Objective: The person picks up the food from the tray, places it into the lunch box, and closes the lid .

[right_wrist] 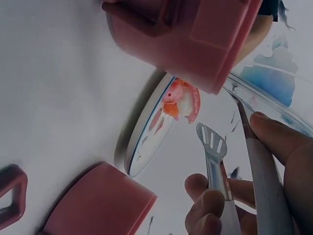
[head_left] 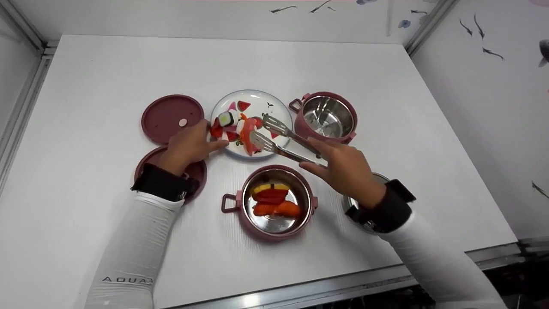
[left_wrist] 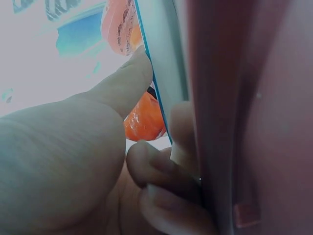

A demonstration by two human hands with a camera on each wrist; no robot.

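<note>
Right hand grasps the tongs — likely light, springy, best held mid-handle; left hand seems to pinch the plate rim.

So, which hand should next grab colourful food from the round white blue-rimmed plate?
Probably the right hand: it holds the slotted silver metal tongs, spread over the plate. The left hand is busy gripping the plate's rim.
</note>
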